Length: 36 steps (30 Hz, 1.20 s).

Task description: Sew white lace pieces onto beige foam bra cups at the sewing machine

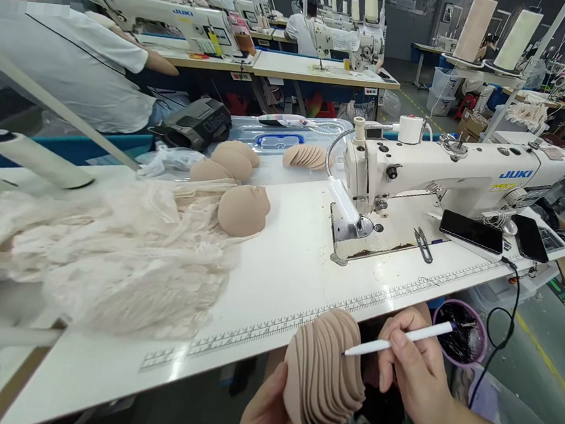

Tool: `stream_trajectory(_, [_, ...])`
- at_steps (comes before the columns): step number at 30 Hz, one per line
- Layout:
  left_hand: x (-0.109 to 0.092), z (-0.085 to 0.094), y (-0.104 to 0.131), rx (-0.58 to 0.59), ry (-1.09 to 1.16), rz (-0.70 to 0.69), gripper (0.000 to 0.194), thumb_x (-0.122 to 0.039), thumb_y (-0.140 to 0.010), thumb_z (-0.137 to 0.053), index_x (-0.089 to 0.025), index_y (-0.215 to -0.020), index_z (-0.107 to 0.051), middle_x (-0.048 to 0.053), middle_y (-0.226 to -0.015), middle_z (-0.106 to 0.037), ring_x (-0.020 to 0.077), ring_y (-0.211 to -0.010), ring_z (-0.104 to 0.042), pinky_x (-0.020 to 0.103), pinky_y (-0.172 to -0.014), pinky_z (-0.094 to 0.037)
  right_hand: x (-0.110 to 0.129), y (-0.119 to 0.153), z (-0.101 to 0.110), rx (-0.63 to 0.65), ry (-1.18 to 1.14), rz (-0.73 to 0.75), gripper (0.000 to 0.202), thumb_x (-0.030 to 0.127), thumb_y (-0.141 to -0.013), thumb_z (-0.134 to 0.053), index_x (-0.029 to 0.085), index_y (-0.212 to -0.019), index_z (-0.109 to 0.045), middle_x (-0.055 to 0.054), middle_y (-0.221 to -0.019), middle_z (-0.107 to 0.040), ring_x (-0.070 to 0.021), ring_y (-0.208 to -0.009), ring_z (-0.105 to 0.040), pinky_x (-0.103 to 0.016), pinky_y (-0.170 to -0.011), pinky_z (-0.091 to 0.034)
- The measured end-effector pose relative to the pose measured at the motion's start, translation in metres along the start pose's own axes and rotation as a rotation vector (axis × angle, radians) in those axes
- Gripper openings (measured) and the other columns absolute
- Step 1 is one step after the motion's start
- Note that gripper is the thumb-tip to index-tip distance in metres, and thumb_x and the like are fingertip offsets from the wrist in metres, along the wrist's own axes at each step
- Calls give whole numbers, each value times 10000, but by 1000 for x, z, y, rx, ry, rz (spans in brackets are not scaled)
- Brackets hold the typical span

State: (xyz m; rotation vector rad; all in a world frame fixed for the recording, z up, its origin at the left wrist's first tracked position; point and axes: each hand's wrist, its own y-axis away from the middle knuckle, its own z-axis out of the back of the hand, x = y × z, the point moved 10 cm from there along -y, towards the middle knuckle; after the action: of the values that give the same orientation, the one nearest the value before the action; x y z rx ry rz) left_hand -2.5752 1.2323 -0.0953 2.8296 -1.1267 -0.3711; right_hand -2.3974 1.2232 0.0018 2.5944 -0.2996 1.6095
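A fanned stack of beige bra cups (325, 377) is gripped in my left hand (267, 412), below the table's front edge. My right hand (414, 369) pinches a white marker pen (397, 339) between thumb and fingers. The pen's dark tip points left and meets, or nearly meets, the edges of the stacked cups. On the table, one more beige cup (244, 210) lies at the end of a heap of cream lace fabric (125, 251). Farther back sit some rounded cups (230, 161) and a fanned row of cups (307, 157).
A white sewing machine (444, 170) stands on the right of the table (277, 271). Thread snips (423, 245) and a black phone (472, 232) lie near its base. A purple-rimmed bin (460, 333) is under the front edge. A person in white (77, 69) sits at the left.
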Motion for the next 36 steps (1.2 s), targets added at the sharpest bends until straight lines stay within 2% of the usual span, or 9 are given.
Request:
stream_trajectory(4, [7, -5, -3, -32, -17, 57, 394, -303, -1074, -539, -303, -1433, -701, 75, -1464, -710, 353, -1452, -569, 500, -1216, -475, -2, 1, -6, 42, 14, -22, 282, 460, -1113, -555, 217, -970, -575, 52, -550, -620, -126, -492, -481, -261, -562, -370])
stream_trajectory(8, [2, -23, -7, 19, -100, -15, 364, -236, -1063, -555, -253, -1371, -748, 107, -1481, -689, 374, -1471, -535, 535, -1246, -422, 3, 3, -3, 30, -7, 18, 263, 447, -1116, -542, 225, -977, -572, 52, -561, -617, -131, -482, -489, -271, -561, -379])
stream_trajectory(10, [1, -32, -9, 51, -108, -36, 361, -213, -1065, -541, -247, -1347, -763, 96, -1429, -726, 358, -1460, -550, 526, -1255, -409, 5, 3, -2, 22, 18, 29, 257, 441, -1118, -539, 227, -980, -575, 50, -572, -615, -131, -480, -491, -274, -560, -383])
stream_trajectory(12, [5, -38, -12, 52, -74, -1, 367, -206, -1073, -516, -267, -1325, -776, 57, -1352, -775, 325, -1437, -584, 494, -1258, -413, 7, 4, -5, 33, 72, 36, 258, 435, -1121, -536, 226, -975, -578, 45, -579, -619, -136, -499, -508, -276, -573, -404])
stream_trajectory(18, [15, -53, -16, 89, 17, 71, 359, -261, -1069, -522, -303, -1301, -791, 20, -1238, -828, 283, -1245, -743, 401, -1189, -511, 7, 5, -17, 106, 72, 40, 260, 439, -1125, -531, 224, -990, -585, 39, -606, -638, -125, -507, -499, -268, -570, -404])
stream_trajectory(24, [16, -59, -18, 136, 38, 81, 356, -268, -1074, -515, -286, -1281, -805, 13, -1276, -815, 268, -1244, -743, 354, -1169, -521, 9, 5, -9, 69, 81, 67, 239, 411, -1133, -516, 231, -989, -579, 40, -585, -633, -141, -526, -521, -291, -606, -425])
stream_trajectory(30, [17, -50, -20, 69, 7, 84, 345, -290, -1061, -539, -271, -1279, -806, 39, -1207, -839, 290, -1221, -754, 414, -1191, -508, 11, 6, -17, 111, 82, 60, 239, 422, -1126, -528, 228, -1002, -592, 32, -597, -639, -138, -506, -505, -278, -562, -432])
stream_trajectory(36, [17, -61, -20, 144, 63, 70, 353, -266, -1066, -538, -266, -1325, -777, 21, -1324, -792, 264, -1202, -761, 367, -1188, -504, 13, 7, -16, 115, 95, 75, 231, 407, -1129, -525, 232, -992, -587, 29, -601, -629, -142, -530, -523, -279, -573, -445])
